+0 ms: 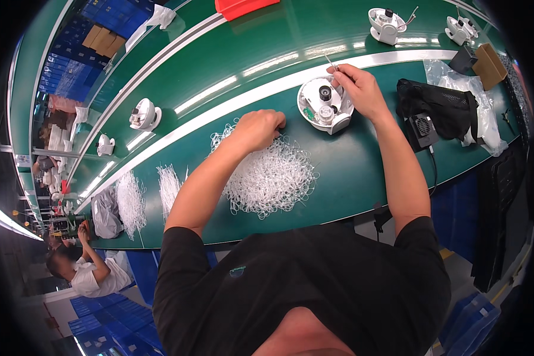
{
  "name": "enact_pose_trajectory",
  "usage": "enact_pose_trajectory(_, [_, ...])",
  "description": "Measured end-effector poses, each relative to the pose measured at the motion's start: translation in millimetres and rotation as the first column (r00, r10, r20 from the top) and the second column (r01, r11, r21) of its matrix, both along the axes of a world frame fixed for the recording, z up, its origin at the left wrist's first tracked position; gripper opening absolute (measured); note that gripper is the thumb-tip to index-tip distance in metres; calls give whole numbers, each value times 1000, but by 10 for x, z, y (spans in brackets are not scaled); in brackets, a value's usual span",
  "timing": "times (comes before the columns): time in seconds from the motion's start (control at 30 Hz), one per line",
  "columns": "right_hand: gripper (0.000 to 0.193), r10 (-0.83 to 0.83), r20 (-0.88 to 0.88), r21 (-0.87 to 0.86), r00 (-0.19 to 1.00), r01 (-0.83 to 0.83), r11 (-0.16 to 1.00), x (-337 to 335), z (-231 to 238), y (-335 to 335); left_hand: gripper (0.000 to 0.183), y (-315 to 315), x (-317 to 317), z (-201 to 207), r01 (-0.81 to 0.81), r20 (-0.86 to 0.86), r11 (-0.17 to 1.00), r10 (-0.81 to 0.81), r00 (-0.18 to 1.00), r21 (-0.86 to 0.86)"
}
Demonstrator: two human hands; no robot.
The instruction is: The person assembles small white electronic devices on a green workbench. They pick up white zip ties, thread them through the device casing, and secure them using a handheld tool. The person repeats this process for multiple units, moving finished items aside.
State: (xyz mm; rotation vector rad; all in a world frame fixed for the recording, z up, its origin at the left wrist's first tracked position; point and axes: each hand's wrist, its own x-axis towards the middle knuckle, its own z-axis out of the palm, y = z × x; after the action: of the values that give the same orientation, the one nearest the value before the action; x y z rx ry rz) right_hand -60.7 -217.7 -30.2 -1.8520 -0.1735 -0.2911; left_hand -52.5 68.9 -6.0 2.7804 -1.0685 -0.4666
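A white round camera housing (318, 126), with a black lens (325, 92) in its middle and a small green circuit board, sits on the green bench in front of me. My right hand (360, 89) is at its far right rim, thumb and fingers pinched on a thin pale wire (331, 62) that sticks up. To the left lies a heap of small white looped strings (270, 181). My left hand (260, 129) rests at that heap's far edge with curled fingers; whatever lies between the fingertips is hidden.
More white camera units (387, 26) stand along the green belt (219, 71) beyond a pale rail. At right are a black bag (436, 107), a black corded device (421, 130) and clear plastic. Bundles of white strings (130, 202) lie left. A person (95, 270) sits farther left.
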Motion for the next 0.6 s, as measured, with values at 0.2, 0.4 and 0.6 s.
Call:
enact_pose_trajectory(0.2, [27,1,14,4,1000,-1,1000,-7,30,8,19,42,-10,-99,-15,19,992,17,1000,-123])
enact_pose_trajectory(0.4, [26,0,18,-8,1000,0,1000,-11,25,-1,22,85,111,9,-283,-287,837,159,945,-468])
enact_pose_trajectory(0.6, [26,6,24,-35,1000,-5,999,-22,66,10,19,39,239,82,-615,-702,519,40,711,-594])
